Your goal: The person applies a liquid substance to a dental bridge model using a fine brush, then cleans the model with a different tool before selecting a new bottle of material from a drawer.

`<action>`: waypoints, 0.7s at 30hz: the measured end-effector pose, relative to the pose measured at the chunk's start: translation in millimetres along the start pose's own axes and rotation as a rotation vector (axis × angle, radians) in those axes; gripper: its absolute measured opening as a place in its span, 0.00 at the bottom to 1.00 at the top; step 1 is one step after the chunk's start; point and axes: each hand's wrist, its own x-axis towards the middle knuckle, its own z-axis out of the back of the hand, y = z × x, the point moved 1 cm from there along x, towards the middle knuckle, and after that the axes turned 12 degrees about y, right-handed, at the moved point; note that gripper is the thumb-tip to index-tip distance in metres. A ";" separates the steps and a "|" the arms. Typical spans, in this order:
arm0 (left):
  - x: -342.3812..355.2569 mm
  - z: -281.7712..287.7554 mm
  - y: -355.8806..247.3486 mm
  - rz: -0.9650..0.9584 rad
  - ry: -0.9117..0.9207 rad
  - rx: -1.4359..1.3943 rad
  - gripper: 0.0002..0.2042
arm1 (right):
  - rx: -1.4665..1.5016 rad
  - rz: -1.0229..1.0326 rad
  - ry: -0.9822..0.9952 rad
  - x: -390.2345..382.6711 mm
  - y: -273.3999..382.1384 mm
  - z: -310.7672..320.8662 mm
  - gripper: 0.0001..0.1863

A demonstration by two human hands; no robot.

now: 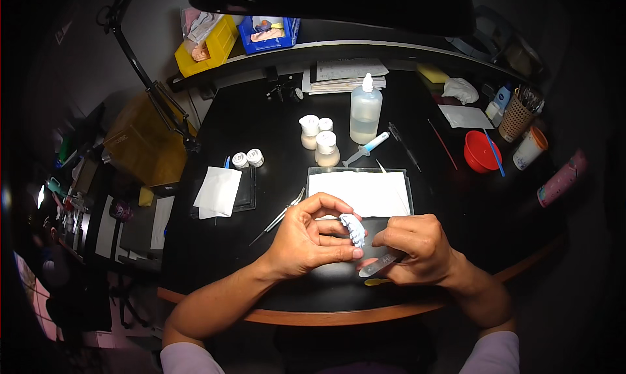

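Between the thumb and fingers of my left hand [310,240] is a small pale blue-white dental cast [353,230] with a row of teeth, held upright. Close to its right side, my right hand [417,250] is curled around a flat grey tool with a rounded end [378,265]; the rest of that tool is hidden in the palm. Below the right hand, a yellow tip [376,282] shows, and I cannot tell what it belongs to. Just beyond both hands lies a white sheet [358,191] on a dark tray. Metal tweezers [282,216] rest left of my left hand.
A clear squeeze bottle [366,113], capped jars [327,149] and a syringe [366,149] stand or lie behind the tray. At the right are a red bowl [481,154] and a woven cup [518,116]. A white pad [218,191] and two small jars [248,158] sit left.
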 end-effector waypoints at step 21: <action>-5.7 0.5 2.1 -0.001 0.104 -0.029 0.19 | 0.116 -0.086 -0.069 1.2 -2.7 12.0 0.15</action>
